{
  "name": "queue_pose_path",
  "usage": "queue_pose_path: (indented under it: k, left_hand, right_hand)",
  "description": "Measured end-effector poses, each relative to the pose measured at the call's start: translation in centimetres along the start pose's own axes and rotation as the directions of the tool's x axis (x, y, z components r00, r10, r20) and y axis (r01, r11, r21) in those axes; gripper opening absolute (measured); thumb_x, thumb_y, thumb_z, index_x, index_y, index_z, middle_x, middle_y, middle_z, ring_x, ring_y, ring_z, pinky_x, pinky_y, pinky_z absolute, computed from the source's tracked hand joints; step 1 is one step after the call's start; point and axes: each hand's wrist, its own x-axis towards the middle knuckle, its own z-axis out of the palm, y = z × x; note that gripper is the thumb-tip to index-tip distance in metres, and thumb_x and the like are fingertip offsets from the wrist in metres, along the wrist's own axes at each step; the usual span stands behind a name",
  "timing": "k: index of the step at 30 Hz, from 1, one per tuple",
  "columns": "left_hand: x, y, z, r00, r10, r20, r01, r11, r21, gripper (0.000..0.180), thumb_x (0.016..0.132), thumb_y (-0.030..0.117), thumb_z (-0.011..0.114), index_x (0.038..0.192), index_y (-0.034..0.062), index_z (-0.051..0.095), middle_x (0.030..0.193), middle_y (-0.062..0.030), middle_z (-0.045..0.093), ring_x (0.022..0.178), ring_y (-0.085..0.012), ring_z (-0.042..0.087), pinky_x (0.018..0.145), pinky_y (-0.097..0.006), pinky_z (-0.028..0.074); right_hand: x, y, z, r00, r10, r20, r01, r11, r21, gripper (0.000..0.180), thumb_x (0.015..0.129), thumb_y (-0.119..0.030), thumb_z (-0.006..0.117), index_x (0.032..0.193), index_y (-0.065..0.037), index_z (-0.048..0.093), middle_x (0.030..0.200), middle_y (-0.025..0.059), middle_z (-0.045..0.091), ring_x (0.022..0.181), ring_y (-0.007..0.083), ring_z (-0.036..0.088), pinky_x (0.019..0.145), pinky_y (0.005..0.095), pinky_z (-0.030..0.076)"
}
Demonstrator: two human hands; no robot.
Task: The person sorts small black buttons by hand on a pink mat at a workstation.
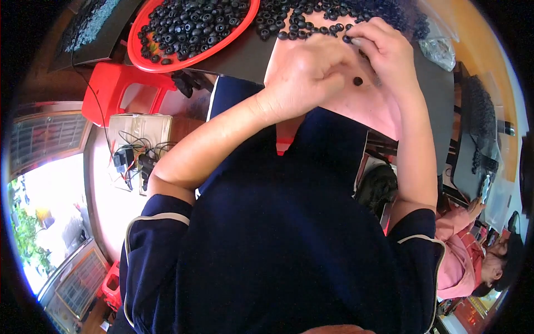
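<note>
Small black rubber rings (300, 25) lie heaped along the far edge of a dark table (245, 53). My right hand (389, 55) reaches into the heap, and its fingertips are closed on one black ring (347, 39) at the edge. My left hand (303, 72) is curled just to the left of it, back toward me, so what is inside it stays hidden. A single black ring (357, 81) lies on a pink sheet (367, 108) between the two hands. A red round tray (167, 55) at the far left holds several more rings.
A red plastic stool (111, 89) and a cardboard box with wires (139, 133) stand on the floor to the left. Dark trays of black parts (478, 122) are on the right, with a clear plastic bag (439, 50). Another person in pink (467, 261) sits at the lower right.
</note>
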Motion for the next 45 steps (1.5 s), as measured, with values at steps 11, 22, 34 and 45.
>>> queue_pose_path:
  k: [11,22,34,45]
  left_hand:
    - [-1.9,0.1,-0.1,0.990,0.082,-0.117,-0.081,0.997,0.021,0.015,0.071,-0.004,0.060,0.084,0.0030,0.063,0.080,-0.0097,0.060,0.079,-0.0287,0.057,0.070,-0.037,0.047]
    - [-2.7,0.3,-1.6,0.924,-0.328,-0.196,0.253,0.910,-0.329,0.011,0.080,-0.004,0.061,0.089,-0.0011,0.067,0.081,-0.0052,0.062,0.071,-0.0092,0.058,0.064,-0.024,0.049]
    - [-0.6,2.7,-2.5,0.727,-0.646,0.233,0.458,0.204,-0.865,0.024,0.095,0.017,0.059,0.106,-0.0038,0.064,0.091,-0.0136,0.068,0.076,-0.0173,0.063,0.059,-0.025,0.046]
    - [-1.1,2.2,-2.1,0.687,-0.655,0.314,0.539,0.170,-0.825,0.023,0.094,0.020,0.059,0.102,-0.0012,0.066,0.086,-0.0107,0.067,0.073,-0.0195,0.065,0.059,-0.028,0.048]
  right_hand:
    - [3.1,-0.3,1.7,0.964,-0.123,0.237,0.174,0.962,-0.211,0.021,0.078,-0.012,0.062,0.097,-0.017,0.068,0.085,0.0091,0.068,0.081,0.0321,0.066,0.067,0.0450,0.051]
    - [3.5,-0.3,1.7,0.949,0.031,0.314,0.058,0.961,-0.270,0.017,0.079,-0.015,0.065,0.096,-0.013,0.067,0.079,0.0140,0.067,0.077,0.0334,0.066,0.067,0.0440,0.050]
    - [-2.2,-7.2,1.4,0.914,0.406,0.026,-0.191,0.371,0.909,0.018,0.088,-0.002,0.067,0.105,0.001,0.070,0.083,0.0030,0.068,0.076,0.0078,0.061,0.068,0.0203,0.048]
    - [-4.0,-7.9,2.0,0.934,0.356,0.038,-0.171,0.350,0.921,0.024,0.089,0.002,0.064,0.112,0.002,0.067,0.081,0.0037,0.066,0.073,0.0097,0.062,0.067,0.0222,0.050]
